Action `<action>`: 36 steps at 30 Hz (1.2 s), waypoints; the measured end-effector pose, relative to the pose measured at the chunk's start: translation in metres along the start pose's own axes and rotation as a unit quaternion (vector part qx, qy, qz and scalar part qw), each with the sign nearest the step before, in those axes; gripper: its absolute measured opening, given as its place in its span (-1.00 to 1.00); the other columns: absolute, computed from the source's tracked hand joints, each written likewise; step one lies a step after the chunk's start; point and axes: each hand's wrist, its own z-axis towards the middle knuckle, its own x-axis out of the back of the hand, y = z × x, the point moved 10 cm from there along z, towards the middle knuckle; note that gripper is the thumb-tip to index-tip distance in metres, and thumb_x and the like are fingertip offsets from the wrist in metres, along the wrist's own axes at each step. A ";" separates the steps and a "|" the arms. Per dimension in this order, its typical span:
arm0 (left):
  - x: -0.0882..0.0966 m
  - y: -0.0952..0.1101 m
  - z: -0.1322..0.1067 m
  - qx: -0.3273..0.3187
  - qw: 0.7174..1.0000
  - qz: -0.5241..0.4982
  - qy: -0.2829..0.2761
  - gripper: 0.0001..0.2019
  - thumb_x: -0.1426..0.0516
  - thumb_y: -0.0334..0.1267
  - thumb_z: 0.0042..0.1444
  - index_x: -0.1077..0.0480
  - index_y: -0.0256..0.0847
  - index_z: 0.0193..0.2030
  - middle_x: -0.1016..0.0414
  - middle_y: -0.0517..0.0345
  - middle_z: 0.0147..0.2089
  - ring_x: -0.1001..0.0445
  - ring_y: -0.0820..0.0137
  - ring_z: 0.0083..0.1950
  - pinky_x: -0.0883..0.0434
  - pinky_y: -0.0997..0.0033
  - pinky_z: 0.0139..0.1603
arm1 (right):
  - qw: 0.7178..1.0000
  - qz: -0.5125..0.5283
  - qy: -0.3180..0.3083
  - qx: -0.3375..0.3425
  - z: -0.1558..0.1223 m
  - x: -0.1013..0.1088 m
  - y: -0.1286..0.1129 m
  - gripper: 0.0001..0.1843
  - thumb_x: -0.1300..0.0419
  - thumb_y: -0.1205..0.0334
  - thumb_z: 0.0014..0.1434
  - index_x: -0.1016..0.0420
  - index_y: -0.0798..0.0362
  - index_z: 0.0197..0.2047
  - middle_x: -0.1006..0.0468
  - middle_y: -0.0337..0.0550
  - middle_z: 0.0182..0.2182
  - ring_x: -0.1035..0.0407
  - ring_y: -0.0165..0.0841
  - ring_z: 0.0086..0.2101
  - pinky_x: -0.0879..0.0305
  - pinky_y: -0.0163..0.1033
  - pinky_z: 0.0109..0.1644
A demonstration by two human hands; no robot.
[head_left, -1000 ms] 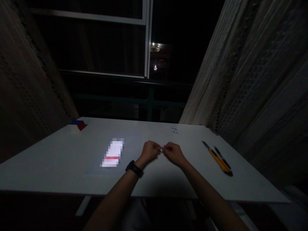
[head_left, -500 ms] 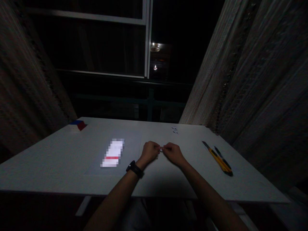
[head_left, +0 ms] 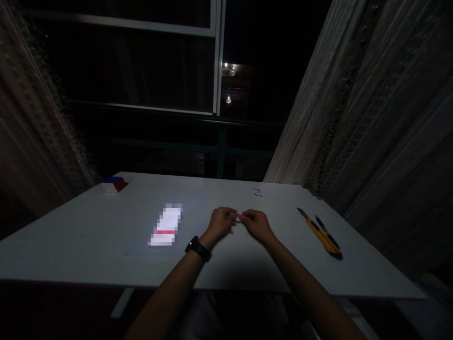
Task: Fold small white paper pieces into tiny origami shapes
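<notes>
Near the middle of the white table (head_left: 244,264), my left hand (head_left: 222,221) and my right hand (head_left: 257,224) meet fingertip to fingertip. Both pinch a small white piece of paper (head_left: 238,218), mostly covered by the fingers. A dark watch is strapped on my left wrist. Beyond my right hand lie a few small paper pieces with dark marks (head_left: 257,191). To the left, a bright pixelated panel (head_left: 166,225) rests on a pale sheet (head_left: 136,251).
A yellow utility knife (head_left: 322,237) with its blade out lies at the right, alongside a dark pen (head_left: 323,226). At the far left corner stands a blue, red and white block (head_left: 113,184). Curtains (head_left: 354,94) flank a dark window behind the table.
The white paper between my fingertips shows more now and appears turned. My hands have shifted only slightly. The other things on the table stay where they were.
</notes>
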 end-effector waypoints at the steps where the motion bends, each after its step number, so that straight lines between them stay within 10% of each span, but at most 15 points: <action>1: 0.000 0.000 0.000 -0.001 1.000 -0.004 0.002 -0.72 -0.09 -0.26 0.03 -0.45 -0.38 -0.16 -0.51 0.01 -0.44 -0.48 0.40 -0.48 -0.41 0.54 -0.68 | 1.000 0.018 0.006 -0.013 0.000 0.000 0.004 -0.81 -0.21 0.13 -0.05 -0.45 0.10 -0.45 -0.51 -0.16 -0.53 -0.38 -0.36 -0.47 -0.27 -0.29 -0.37; 36: -0.006 0.023 -0.005 -0.094 0.973 0.209 -0.041 -0.67 0.01 -0.17 0.07 -0.53 -0.30 -0.36 -0.49 0.13 -0.53 -0.40 0.45 -0.48 -0.20 0.54 -0.46 | 0.997 0.040 -0.062 -0.030 0.000 -0.006 0.004 -0.79 -0.17 0.15 -0.10 -0.47 0.13 -0.54 -0.47 -0.18 -0.65 -0.33 -0.38 -0.57 -0.21 -0.32 -0.50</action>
